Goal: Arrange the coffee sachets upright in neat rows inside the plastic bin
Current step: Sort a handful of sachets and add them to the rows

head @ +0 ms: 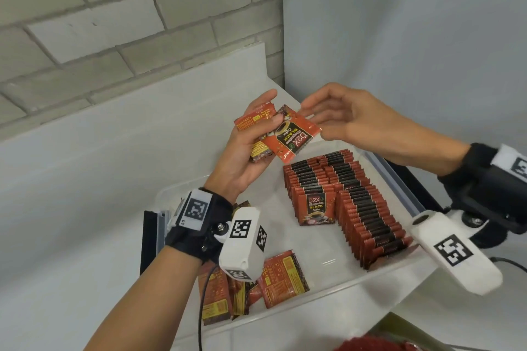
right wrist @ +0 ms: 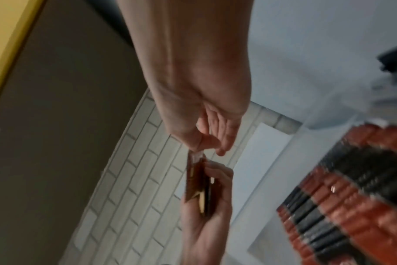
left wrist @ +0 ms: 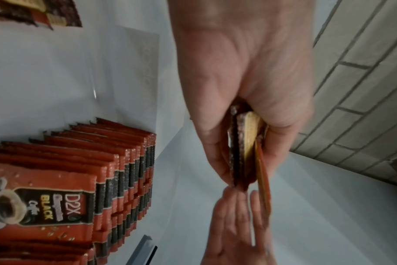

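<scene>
Above the clear plastic bin (head: 398, 179), my left hand (head: 265, 111) grips a small fanned stack of red coffee sachets (head: 258, 148). My right hand (head: 312, 121) pinches the far corner of the top sachet (head: 293, 138), printed side up. In the left wrist view the stack (left wrist: 245, 148) shows edge-on in my left hand (left wrist: 238, 125), with the right hand's fingers (left wrist: 236, 224) below. The right wrist view shows my right hand (right wrist: 206, 143) pinching that sachet (right wrist: 196, 179). Upright sachet rows (head: 356, 202) fill the bin's right half. Loose sachets (head: 273, 273) lie flat in its near left corner.
The bin's white floor (head: 313, 251) is bare between the rows and the loose pile. A white board (head: 199, 100) leans against the brick wall (head: 114, 23) behind. A white panel (head: 413, 37) stands at the right. Something red (head: 370, 346) shows at the bottom edge.
</scene>
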`<state>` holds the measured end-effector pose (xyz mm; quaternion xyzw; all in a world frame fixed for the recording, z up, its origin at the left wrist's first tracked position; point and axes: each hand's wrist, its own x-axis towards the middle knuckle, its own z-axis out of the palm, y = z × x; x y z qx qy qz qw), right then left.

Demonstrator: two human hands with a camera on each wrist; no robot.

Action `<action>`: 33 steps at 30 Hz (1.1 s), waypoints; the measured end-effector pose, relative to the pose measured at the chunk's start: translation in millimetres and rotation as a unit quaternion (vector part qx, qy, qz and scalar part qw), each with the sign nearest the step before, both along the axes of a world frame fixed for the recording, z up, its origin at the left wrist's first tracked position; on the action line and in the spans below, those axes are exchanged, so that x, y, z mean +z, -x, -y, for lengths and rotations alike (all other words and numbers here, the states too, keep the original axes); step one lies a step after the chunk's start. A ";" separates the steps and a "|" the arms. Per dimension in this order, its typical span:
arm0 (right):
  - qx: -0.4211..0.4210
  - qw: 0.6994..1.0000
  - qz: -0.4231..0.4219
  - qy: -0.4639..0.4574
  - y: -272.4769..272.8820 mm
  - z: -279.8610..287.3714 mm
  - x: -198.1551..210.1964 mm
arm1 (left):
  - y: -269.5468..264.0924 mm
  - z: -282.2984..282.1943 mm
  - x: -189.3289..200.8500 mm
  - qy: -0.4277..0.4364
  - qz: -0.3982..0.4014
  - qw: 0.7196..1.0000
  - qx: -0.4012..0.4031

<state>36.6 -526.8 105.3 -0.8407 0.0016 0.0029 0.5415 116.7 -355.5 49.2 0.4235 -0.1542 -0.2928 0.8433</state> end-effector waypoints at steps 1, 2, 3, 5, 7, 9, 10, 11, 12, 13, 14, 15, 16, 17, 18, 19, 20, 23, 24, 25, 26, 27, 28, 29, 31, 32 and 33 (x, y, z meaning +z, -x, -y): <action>0.001 0.999 -0.038 -0.018 1.8 -0.1 -0.7 | -0.2 0.1 0.4 0.005 0.002 1.000 0.011; 0.008 0.996 -0.073 -0.042 4.0 -0.9 -1.8 | -0.6 0.1 0.8 0.009 0.003 1.000 0.022; 0.018 0.992 -0.101 -0.069 6.0 -2.5 -3.8 | -0.7 0.2 1.2 0.012 0.003 0.999 0.031; 0.027 0.984 -0.134 -0.112 9.2 -8.2 -8.3 | -0.9 0.3 0.8 0.016 0.002 0.999 0.043; 0.018 0.979 -0.143 -0.141 9.8 -15.1 -13.2 | -1.1 -0.1 -0.5 0.017 0.006 0.999 0.047; -0.004 0.977 -0.138 -0.161 8.6 -20.9 -17.7 | -0.9 0.0 -1.2 0.018 0.007 0.999 0.046; -0.018 0.976 -0.134 -0.170 7.9 -22.7 -19.4 | -0.9 0.2 -1.2 0.018 0.008 0.999 0.047; -0.032 0.974 -0.132 -0.180 7.2 -23.4 -21.0 | -0.7 0.4 -0.3 0.020 0.008 0.999 0.047; -0.043 0.973 -0.130 -0.188 6.7 -23.8 -22.5 | -0.6 0.6 0.6 0.022 0.008 0.999 0.046; -0.050 0.972 -0.129 -0.192 6.2 -23.8 -24.0 | -0.5 0.6 1.2 0.024 0.008 0.999 0.044; -0.054 0.971 -0.129 -0.195 5.7 -23.7 -25.4 | -0.7 0.6 1.4 0.027 0.009 0.999 0.043; -0.056 0.970 -0.129 -0.201 5.4 -23.7 -26.4 | -0.9 0.2 1.4 0.029 0.010 0.999 0.041; -0.057 0.968 -0.127 -0.209 5.1 -23.6 -26.8 | -0.8 0.0 1.8 0.031 0.011 0.999 0.041; -0.058 0.966 -0.125 -0.220 4.7 -23.3 -26.9 | -0.6 -0.2 1.9 0.033 0.011 0.998 0.043; -0.061 0.964 -0.122 -0.230 4.3 -22.6 -26.7 | -0.2 -0.2 2.3 0.036 0.011 0.998 0.044; -0.064 0.962 -0.118 -0.237 3.6 -21.1 -26.2 | 0.2 -0.1 3.1 0.039 0.007 0.998 0.046; -0.066 0.962 -0.114 -0.239 3.3 -19.3 -24.9 | 0.9 0.2 4.4 0.043 -0.001 0.998 0.048; -0.059 0.968 -0.112 -0.216 4.4 -8.9 -18.0 | 1.5 0.1 7.5 0.036 -0.028 0.997 0.059; -0.045 0.974 -0.117 -0.191 6.2 -4.8 -14.8 | 1.5 -0.1 8.0 0.029 -0.030 0.997 0.061; -0.024 0.980 -0.125 -0.154 8.4 -0.8 -11.7 | 1.6 -0.5 8.2 0.023 -0.033 0.997 0.064; -0.001 0.985 -0.133 -0.108 11.1 2.5 -8.7 | 1.6 -0.8 8.3 0.019 -0.038 0.997 0.068; 0.022 0.989 -0.137 -0.057 13.6 5.2 -7.1 | 1.7 -1.0 8.5 0.022 -0.045 0.996 0.072; 0.044 0.989 -0.139 -0.007 15.9 6.6 -6.4 | 1.9 -1.1 8.8 0.028 -0.049 0.996 0.074; 0.064 0.987 -0.139 0.042 17.8 7.2 -7.4 | 2.4 -0.9 9.2 0.033 -0.053 0.995 0.074; 0.099 0.976 -0.134 0.141 20.5 6.1 -13.6 | 3.4 -0.5 10.0 0.036 -0.056 0.995 0.075; 0.111 0.968 -0.131 0.185 21.3 4.2 -17.8 | 3.7 -0.5 10.4 0.036 -0.056 0.995 0.075; 0.121 0.960 -0.128 0.217 22.0 2.2 -22.2 | 4.2 -0.7 10.9 0.036 -0.057 0.995 0.075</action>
